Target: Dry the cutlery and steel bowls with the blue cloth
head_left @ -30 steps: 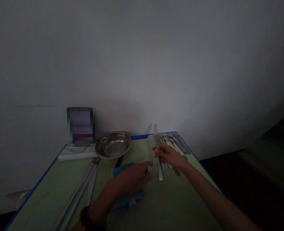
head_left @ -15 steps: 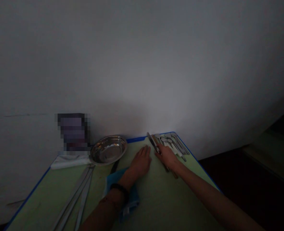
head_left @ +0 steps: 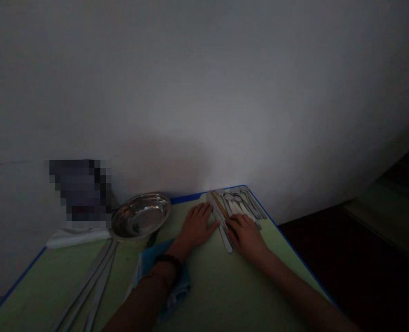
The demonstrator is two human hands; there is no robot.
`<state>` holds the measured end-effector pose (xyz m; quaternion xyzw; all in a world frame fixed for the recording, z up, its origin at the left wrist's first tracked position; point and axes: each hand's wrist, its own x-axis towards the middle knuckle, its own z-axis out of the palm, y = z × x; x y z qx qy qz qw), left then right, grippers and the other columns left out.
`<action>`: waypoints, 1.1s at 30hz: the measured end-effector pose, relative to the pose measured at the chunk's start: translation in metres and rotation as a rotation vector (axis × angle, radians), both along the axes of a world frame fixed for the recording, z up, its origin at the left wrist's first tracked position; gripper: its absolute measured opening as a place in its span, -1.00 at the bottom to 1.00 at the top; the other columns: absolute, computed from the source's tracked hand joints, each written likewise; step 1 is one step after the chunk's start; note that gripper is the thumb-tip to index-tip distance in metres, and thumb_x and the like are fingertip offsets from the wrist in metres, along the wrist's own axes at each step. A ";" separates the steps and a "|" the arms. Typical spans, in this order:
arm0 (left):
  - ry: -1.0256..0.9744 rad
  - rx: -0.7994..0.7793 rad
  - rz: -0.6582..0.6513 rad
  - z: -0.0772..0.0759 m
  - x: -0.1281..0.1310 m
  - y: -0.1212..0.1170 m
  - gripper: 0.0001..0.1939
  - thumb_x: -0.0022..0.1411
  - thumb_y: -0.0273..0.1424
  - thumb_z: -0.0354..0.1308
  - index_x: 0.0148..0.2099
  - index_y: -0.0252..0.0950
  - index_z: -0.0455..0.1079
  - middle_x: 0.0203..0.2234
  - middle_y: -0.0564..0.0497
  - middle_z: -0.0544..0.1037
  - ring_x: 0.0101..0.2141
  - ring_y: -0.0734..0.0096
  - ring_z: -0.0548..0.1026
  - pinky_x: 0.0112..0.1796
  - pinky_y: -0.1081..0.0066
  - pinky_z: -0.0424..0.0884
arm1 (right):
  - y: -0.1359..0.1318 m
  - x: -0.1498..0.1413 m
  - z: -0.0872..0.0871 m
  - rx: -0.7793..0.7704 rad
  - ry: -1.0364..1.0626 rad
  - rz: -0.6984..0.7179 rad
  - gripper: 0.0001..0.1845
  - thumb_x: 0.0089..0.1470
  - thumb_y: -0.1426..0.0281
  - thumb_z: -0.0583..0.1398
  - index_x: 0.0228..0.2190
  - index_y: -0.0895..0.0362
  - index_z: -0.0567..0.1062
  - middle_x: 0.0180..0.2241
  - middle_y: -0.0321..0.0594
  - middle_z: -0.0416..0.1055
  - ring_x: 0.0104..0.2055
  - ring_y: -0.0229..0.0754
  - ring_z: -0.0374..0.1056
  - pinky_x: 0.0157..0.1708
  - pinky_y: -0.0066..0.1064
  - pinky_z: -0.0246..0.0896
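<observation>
The left hand point(head_left: 198, 226) lies palm down, its fingers slightly parted and pointing away from the wearer, its thumb stretched out toward the metal knife point(head_left: 223, 232). That knife lies between the two hands, its handle end toward the wearer. The right hand point(head_left: 246, 234) is just beside it, fingers bent down over the cutlery; whether they pinch anything cannot be told. Just beyond the right hand's fingertips run thin wooden sticks point(head_left: 219, 203), next to the knife, and past the knuckles lie spoons point(head_left: 230, 198) and slim metal utensils point(head_left: 255, 206) in a row. Beneath the left forearm, which wears a dark bracelet point(head_left: 171, 262), is a blue cloth point(head_left: 183, 282). To the left of the left hand sits a shiny metal bowl point(head_left: 142, 216), with long metal strips point(head_left: 88, 286) reaching from it toward the wearer. Farther left are a white folded item point(head_left: 78, 238) and a pixelated dark object point(head_left: 81, 191), near the wall point(head_left: 190, 92).
</observation>
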<state>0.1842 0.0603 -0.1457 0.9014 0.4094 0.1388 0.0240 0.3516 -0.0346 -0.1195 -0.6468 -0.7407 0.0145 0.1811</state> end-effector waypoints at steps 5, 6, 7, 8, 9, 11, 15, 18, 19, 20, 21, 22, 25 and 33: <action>-0.009 0.032 0.017 -0.001 0.002 -0.001 -0.32 0.23 0.00 -0.16 0.22 -0.36 0.09 0.18 -0.16 0.19 0.17 0.12 0.09 0.15 0.20 -0.07 | -0.010 0.000 -0.017 0.113 0.008 -0.048 -0.63 0.15 0.38 0.01 0.00 0.05 0.34 0.02 -0.13 0.26 0.01 -0.01 0.10 -0.03 -0.15 0.04; -0.008 0.036 0.017 0.000 0.002 -0.001 -0.33 0.23 -0.01 -0.16 0.22 -0.36 0.09 0.18 -0.17 0.20 0.17 0.11 0.10 0.15 0.20 -0.06 | -0.009 -0.002 -0.019 0.122 0.005 -0.065 -0.63 0.15 0.40 0.01 -0.01 0.06 0.34 0.03 -0.12 0.25 0.02 0.01 0.09 -0.04 -0.13 0.04; -0.007 0.039 0.015 0.000 0.003 0.000 -0.34 0.24 -0.02 -0.16 0.22 -0.36 0.09 0.18 -0.17 0.20 0.17 0.11 0.10 0.14 0.19 -0.06 | -0.008 -0.004 -0.021 0.130 0.005 -0.079 -0.64 0.14 0.41 0.01 -0.02 0.06 0.35 0.04 -0.12 0.24 0.03 0.02 0.08 -0.05 -0.12 0.04; -0.006 0.043 0.011 0.001 0.004 0.000 -0.36 0.24 -0.04 -0.15 0.22 -0.36 0.09 0.17 -0.17 0.21 0.16 0.10 0.11 0.14 0.18 -0.05 | -0.007 -0.006 -0.021 0.136 0.008 -0.089 -0.64 0.13 0.43 0.02 -0.02 0.07 0.35 0.04 -0.11 0.23 0.03 0.02 0.08 -0.06 -0.11 0.04; -0.007 0.046 0.007 0.002 0.004 0.001 -0.37 0.25 -0.05 -0.15 0.22 -0.36 0.09 0.17 -0.16 0.21 0.16 0.10 0.11 0.13 0.17 -0.04 | -0.005 -0.007 -0.022 0.140 0.014 -0.098 -0.64 0.13 0.44 0.02 -0.03 0.07 0.35 0.05 -0.10 0.23 0.03 0.03 0.08 -0.06 -0.11 0.04; -0.013 0.056 0.004 0.004 0.006 0.001 -0.38 0.25 -0.06 -0.14 0.21 -0.37 0.08 0.16 -0.17 0.22 0.15 0.11 0.12 0.12 0.16 -0.01 | -0.003 -0.008 -0.022 0.152 0.036 -0.113 -0.64 0.12 0.45 0.04 -0.03 0.06 0.35 0.05 -0.09 0.22 0.04 0.03 0.07 -0.08 -0.11 0.05; -0.027 0.075 0.021 0.008 0.009 -0.001 -0.50 0.26 -0.12 -0.11 0.07 -0.41 0.20 0.04 -0.21 0.32 0.06 0.16 0.24 0.08 0.20 0.08 | 0.000 -0.005 -0.018 0.184 0.107 -0.089 -0.66 0.13 0.44 0.03 -0.03 0.06 0.34 0.00 -0.10 0.25 0.02 -0.02 0.10 -0.07 -0.14 0.06; -0.015 0.082 0.021 0.017 0.010 -0.008 -0.67 0.29 -0.27 -0.12 -0.05 -0.39 0.27 -0.08 -0.18 0.39 -0.04 0.20 0.32 0.03 0.21 0.14 | 0.000 -0.003 -0.016 0.227 0.141 -0.058 -0.70 0.14 0.41 0.03 -0.07 0.08 0.36 -0.04 -0.11 0.29 0.00 -0.04 0.14 -0.07 -0.14 0.07; -0.008 0.082 0.014 0.022 0.008 -0.011 -0.72 0.29 -0.33 -0.12 -0.07 -0.38 0.28 -0.10 -0.17 0.40 -0.06 0.22 0.33 0.01 0.21 0.16 | 0.000 -0.003 -0.015 0.246 0.149 -0.050 -0.70 0.14 0.40 0.03 -0.08 0.09 0.36 -0.05 -0.10 0.29 -0.01 -0.03 0.14 -0.07 -0.14 0.08; -0.001 0.082 0.005 0.028 0.004 -0.016 -0.75 0.29 -0.37 -0.12 -0.10 -0.37 0.29 -0.12 -0.16 0.40 -0.08 0.23 0.35 -0.01 0.22 0.18 | -0.002 -0.004 -0.014 0.267 0.155 -0.041 -0.70 0.13 0.40 0.04 -0.08 0.10 0.36 -0.05 -0.09 0.29 -0.01 -0.03 0.15 -0.07 -0.13 0.08; 0.007 0.081 -0.004 0.036 -0.003 -0.022 -0.78 0.28 -0.41 -0.11 -0.12 -0.36 0.30 -0.14 -0.14 0.41 -0.10 0.25 0.36 -0.03 0.24 0.20 | -0.004 -0.006 -0.013 0.289 0.161 -0.028 -0.69 0.12 0.40 0.05 -0.08 0.11 0.35 -0.04 -0.07 0.27 0.00 -0.02 0.15 -0.06 -0.12 0.08; 0.013 0.081 -0.011 0.045 -0.012 -0.029 -0.80 0.27 -0.42 -0.11 -0.18 -0.34 0.32 -0.17 -0.13 0.42 -0.13 0.25 0.37 -0.04 0.25 0.21 | -0.007 -0.010 -0.012 0.307 0.167 -0.009 -0.68 0.12 0.41 0.05 -0.07 0.11 0.34 -0.03 -0.06 0.25 0.00 -0.02 0.14 -0.05 -0.11 0.08; 0.026 0.081 0.003 0.070 -0.053 -0.055 -0.80 0.27 -0.41 -0.11 -0.28 -0.31 0.33 -0.32 -0.06 0.45 -0.22 0.26 0.39 -0.09 0.24 0.23 | -0.019 -0.032 -0.010 0.286 0.201 0.096 -0.67 0.12 0.41 0.05 -0.05 0.10 0.33 0.00 -0.05 0.21 0.02 -0.03 0.14 -0.01 -0.12 0.09; 0.196 -0.067 0.473 0.076 -0.176 -0.095 -0.76 0.29 -0.35 -0.17 -0.23 -0.32 0.29 -0.30 -0.11 0.46 -0.26 0.22 0.45 -0.23 0.27 0.30 | -0.032 -0.114 -0.004 -0.042 0.206 0.526 -0.34 -0.02 0.11 0.17 0.09 0.04 0.21 0.06 -0.08 0.18 0.07 -0.01 0.10 0.05 -0.10 0.07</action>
